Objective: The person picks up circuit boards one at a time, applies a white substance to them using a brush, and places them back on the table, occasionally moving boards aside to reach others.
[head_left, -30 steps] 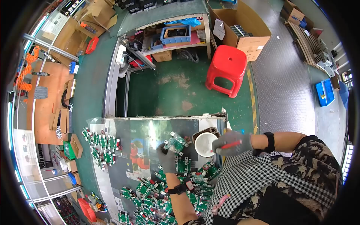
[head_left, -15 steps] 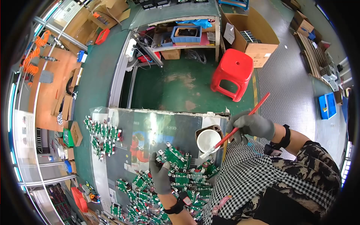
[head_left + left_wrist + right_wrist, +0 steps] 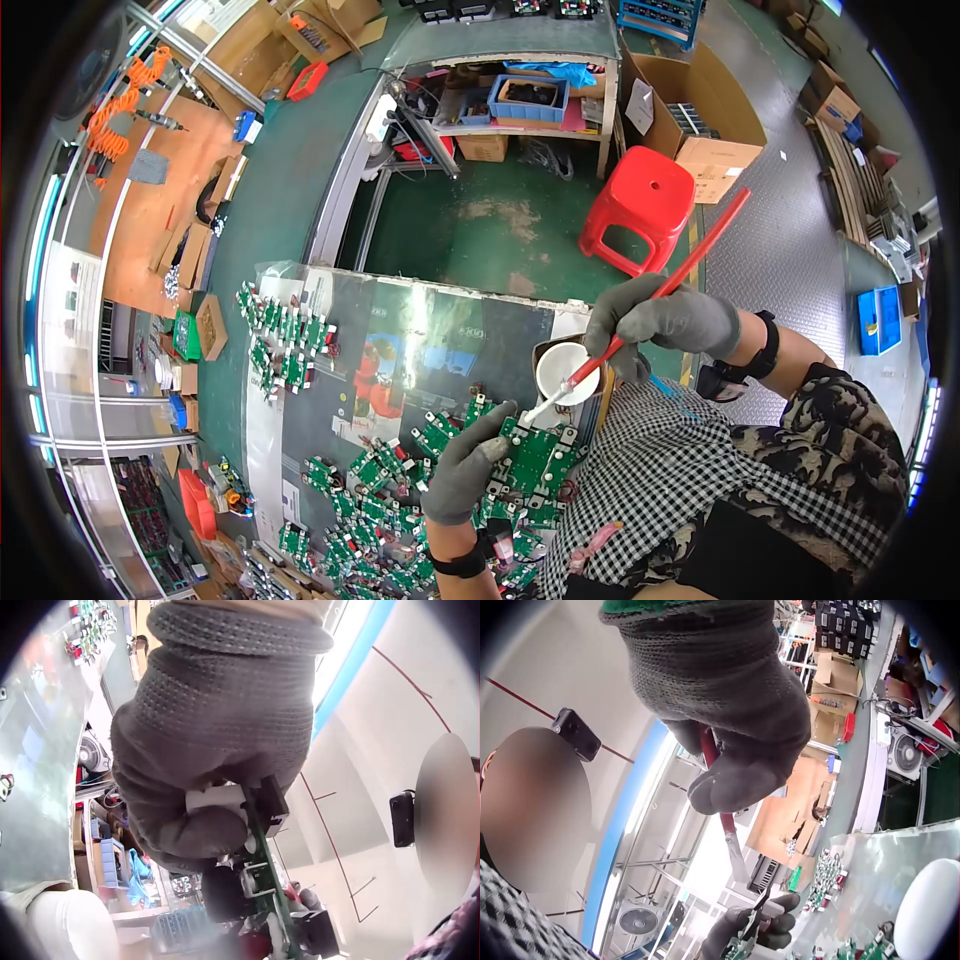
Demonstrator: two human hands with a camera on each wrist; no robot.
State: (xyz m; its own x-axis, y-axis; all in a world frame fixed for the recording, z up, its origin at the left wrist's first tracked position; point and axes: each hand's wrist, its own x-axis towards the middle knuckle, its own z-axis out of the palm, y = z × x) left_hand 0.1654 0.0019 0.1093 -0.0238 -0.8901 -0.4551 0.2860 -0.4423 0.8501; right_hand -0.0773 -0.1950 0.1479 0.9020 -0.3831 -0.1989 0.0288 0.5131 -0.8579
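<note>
A gloved left hand (image 3: pixel 467 474) pinches the edge of a green circuit board (image 3: pixel 540 458), held over other boards on the table. In the left wrist view the left hand (image 3: pixel 214 735) grips that board (image 3: pixel 262 877) by a white part, the board seen edge-on. The right hand (image 3: pixel 662 322) holds a red-handled brush (image 3: pixel 700 252) whose pale tip reaches the board's upper edge. In the right wrist view the right hand (image 3: pixel 727 712) has its fingers curled round the red handle (image 3: pixel 727 822). Between the hands stands a white bowl (image 3: pixel 568 373).
Many green boards (image 3: pixel 375 520) lie heaped on the near part of the table (image 3: pixel 400 300), and a smaller group (image 3: pixel 285 335) lies at its left. Beyond the table stand a red stool (image 3: pixel 645 205), a cardboard box (image 3: pixel 715 150) and a shelf holding a blue bin (image 3: pixel 528 103).
The left hand has brought a board toward the body, right and down. The right hand has turned the brush from the bowl, and its tip is now at the board. The head view has shifted.
</note>
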